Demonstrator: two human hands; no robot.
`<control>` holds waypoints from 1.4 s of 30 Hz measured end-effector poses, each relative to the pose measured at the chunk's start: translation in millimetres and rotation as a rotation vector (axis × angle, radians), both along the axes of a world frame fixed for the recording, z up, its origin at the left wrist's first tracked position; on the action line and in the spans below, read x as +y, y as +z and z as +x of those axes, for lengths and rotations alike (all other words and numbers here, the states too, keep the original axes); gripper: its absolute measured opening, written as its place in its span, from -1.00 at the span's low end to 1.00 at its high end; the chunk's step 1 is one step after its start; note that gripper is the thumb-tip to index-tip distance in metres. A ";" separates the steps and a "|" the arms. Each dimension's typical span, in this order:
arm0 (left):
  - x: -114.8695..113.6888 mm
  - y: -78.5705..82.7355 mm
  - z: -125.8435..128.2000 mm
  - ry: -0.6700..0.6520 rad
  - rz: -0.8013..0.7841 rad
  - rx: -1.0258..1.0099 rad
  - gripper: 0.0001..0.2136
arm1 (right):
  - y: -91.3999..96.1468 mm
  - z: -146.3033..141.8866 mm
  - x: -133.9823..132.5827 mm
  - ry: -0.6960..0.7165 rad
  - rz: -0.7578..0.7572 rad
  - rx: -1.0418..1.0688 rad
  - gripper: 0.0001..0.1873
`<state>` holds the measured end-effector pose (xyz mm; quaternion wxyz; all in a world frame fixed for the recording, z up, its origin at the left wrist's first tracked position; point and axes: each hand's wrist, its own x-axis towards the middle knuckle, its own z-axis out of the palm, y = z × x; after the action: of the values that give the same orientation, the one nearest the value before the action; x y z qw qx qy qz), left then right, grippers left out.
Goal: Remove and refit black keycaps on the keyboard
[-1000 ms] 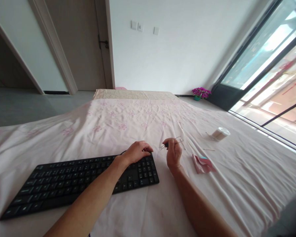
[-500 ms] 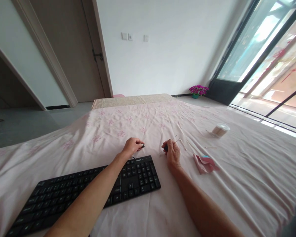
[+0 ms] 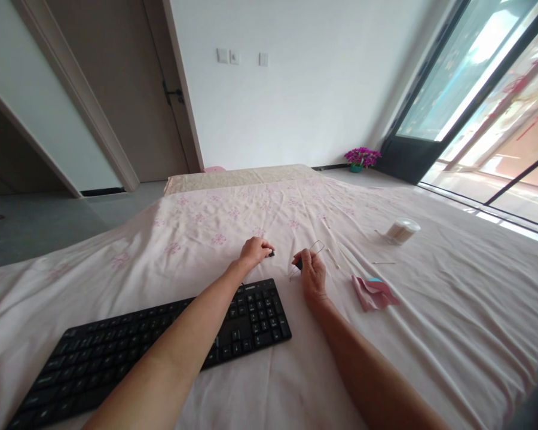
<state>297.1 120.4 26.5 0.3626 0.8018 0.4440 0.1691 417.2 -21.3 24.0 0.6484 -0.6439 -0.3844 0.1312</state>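
Observation:
A small black keycap [image 3: 271, 253] is pinched in the fingertips of my left hand [image 3: 254, 251], held above the cloth beyond the keyboard. My right hand [image 3: 312, 272] is closed round the black handle of a wire keycap puller [image 3: 317, 245]. Its thin wire loops stick out on both sides of the fingers. The black keyboard [image 3: 262, 313] lies at an angle below my left forearm, which hides part of its keys. Between the two hands there is a short gap.
The bed bears a pink flowered sheet [image 3: 224, 239]. To the right lie a folded pink cloth [image 3: 374, 292], several loose cotton swabs [image 3: 333, 258] and a clear tub of swabs [image 3: 402, 230]. Purple flowers in a pot [image 3: 361, 158] stand by the glass door.
My left hand has moved a little forward and to the right with the keycap, closer to my right hand. The right hand has stayed nearly in place, and the view has shifted slightly.

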 end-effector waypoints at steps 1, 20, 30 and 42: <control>0.1 0.1 0.9 0.001 0.011 0.004 -0.81 | -0.3 -0.2 0.7 0.005 0.004 0.013 -0.58; -46.8 24.7 -81.2 -0.214 -0.110 -0.211 -0.76 | 44.1 -43.7 -34.4 0.509 0.004 -0.080 -0.47; -60.9 34.2 -95.7 -0.545 -0.049 -0.219 -0.81 | 36.9 -53.1 -33.0 0.646 -0.049 -0.301 -0.56; -62.1 18.9 -92.7 -0.585 0.095 -0.191 -0.90 | 32.8 -59.9 -23.2 0.656 -0.125 -0.450 -0.56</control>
<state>204.4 58.3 45.4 0.3981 0.8920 0.1498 0.1529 357.3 -44.5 56.8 0.4313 -0.5377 -0.6933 0.2100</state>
